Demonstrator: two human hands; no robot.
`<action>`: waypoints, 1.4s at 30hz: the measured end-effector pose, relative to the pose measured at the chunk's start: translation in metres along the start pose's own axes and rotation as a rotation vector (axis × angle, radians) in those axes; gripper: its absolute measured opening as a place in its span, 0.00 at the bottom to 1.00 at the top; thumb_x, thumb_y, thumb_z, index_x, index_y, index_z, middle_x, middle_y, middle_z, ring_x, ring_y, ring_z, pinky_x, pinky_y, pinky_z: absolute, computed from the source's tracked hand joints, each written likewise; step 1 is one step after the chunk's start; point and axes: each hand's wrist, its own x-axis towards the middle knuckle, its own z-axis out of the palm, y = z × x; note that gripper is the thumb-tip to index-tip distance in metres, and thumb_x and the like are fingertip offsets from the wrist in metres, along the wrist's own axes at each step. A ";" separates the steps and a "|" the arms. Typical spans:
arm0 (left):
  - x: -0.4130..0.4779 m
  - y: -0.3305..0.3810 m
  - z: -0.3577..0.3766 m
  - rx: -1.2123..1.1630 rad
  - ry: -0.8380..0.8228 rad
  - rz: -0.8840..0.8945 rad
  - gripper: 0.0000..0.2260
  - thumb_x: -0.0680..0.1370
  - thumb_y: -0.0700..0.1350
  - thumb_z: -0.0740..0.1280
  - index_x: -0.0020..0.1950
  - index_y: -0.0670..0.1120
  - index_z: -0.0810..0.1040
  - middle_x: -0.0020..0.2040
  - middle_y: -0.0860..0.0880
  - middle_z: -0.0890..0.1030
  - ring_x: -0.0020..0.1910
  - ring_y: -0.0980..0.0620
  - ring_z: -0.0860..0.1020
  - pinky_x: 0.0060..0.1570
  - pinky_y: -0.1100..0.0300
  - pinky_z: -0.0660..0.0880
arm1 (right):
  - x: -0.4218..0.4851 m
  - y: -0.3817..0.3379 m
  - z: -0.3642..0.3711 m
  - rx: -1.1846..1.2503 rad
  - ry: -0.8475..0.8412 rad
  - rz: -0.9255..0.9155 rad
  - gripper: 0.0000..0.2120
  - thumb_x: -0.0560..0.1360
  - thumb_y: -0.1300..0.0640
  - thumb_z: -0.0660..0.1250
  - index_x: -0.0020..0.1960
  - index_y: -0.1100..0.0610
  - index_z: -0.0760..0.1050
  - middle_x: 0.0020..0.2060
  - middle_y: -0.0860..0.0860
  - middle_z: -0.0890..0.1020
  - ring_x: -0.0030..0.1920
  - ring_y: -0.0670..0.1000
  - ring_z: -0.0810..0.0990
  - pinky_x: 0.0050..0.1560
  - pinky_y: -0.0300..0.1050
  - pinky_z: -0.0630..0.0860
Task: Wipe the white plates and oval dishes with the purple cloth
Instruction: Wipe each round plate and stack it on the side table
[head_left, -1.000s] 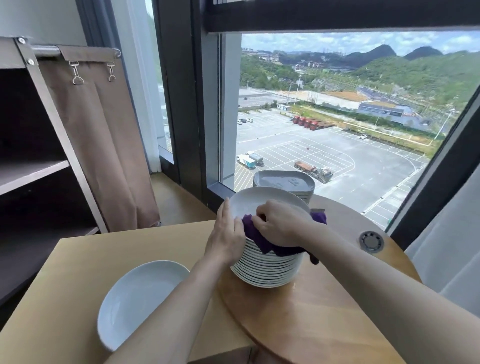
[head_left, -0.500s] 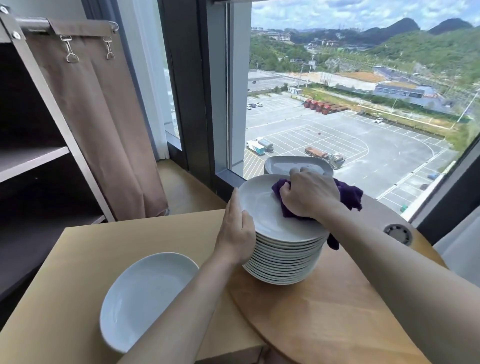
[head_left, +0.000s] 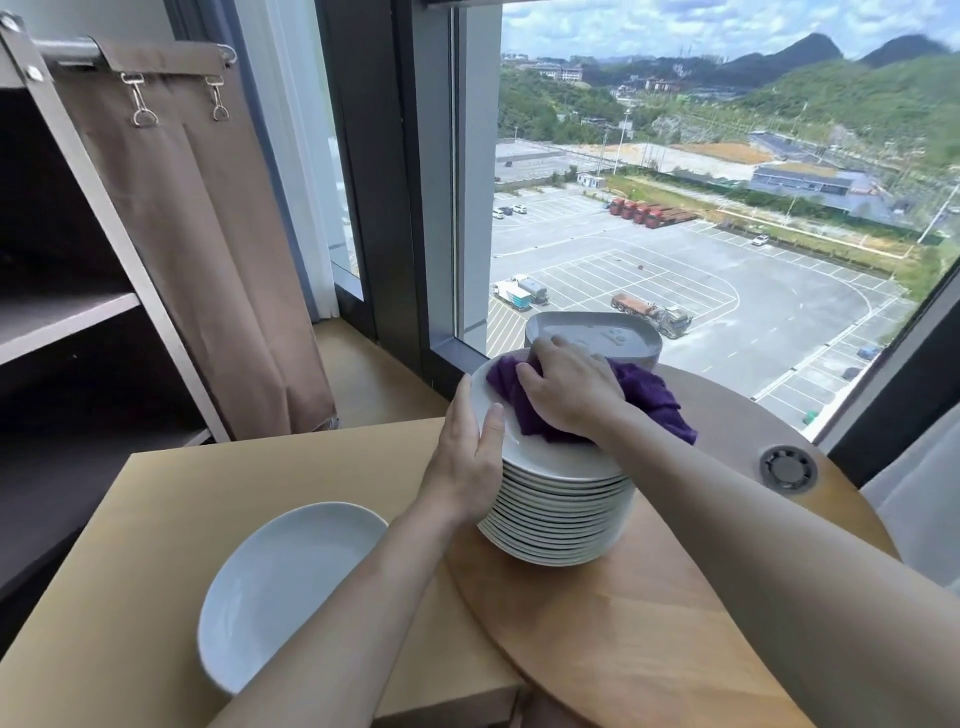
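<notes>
A tall stack of white plates (head_left: 558, 514) stands on the round wooden table (head_left: 649, 623). My right hand (head_left: 569, 387) presses the purple cloth (head_left: 652, 397) onto the far part of the top plate (head_left: 550, 457); the cloth hangs over the plate's right rim. My left hand (head_left: 467, 457) holds the left side of the stack, thumb on the top plate's rim. Behind the stack sits a pile of grey-white oval dishes (head_left: 597, 335). A single white plate (head_left: 280, 587) lies on the square table at the lower left.
The square light-wood table (head_left: 156, 545) abuts the round one. A round metal grommet (head_left: 788, 468) sits in the round table at right. A dark shelf unit (head_left: 67, 322) with a brown curtain (head_left: 208, 249) stands left. A large window (head_left: 675, 208) lies just behind the dishes.
My right hand has slid the cloth from the near rim across the top plate toward its far side. My left hand stays on the stack's left side.
</notes>
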 end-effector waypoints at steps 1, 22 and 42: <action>-0.001 0.002 -0.001 -0.003 0.004 0.002 0.18 0.86 0.57 0.52 0.76 0.63 0.55 0.62 0.77 0.62 0.58 0.87 0.59 0.53 0.87 0.54 | -0.004 -0.006 0.000 0.045 -0.027 -0.021 0.13 0.81 0.42 0.52 0.49 0.49 0.69 0.49 0.48 0.74 0.55 0.55 0.75 0.59 0.57 0.65; 0.003 -0.005 0.004 -0.006 -0.003 -0.057 0.30 0.80 0.51 0.49 0.83 0.55 0.52 0.81 0.54 0.61 0.71 0.64 0.61 0.68 0.68 0.57 | -0.060 0.010 -0.033 -0.310 0.022 0.006 0.17 0.80 0.45 0.49 0.44 0.55 0.69 0.45 0.51 0.77 0.49 0.57 0.78 0.49 0.54 0.68; 0.003 -0.011 0.008 -0.004 0.023 -0.045 0.32 0.81 0.63 0.48 0.84 0.52 0.52 0.82 0.55 0.58 0.78 0.60 0.57 0.75 0.64 0.55 | 0.005 0.004 0.000 -0.044 -0.033 0.021 0.19 0.78 0.39 0.50 0.61 0.43 0.73 0.57 0.50 0.76 0.61 0.56 0.74 0.63 0.59 0.63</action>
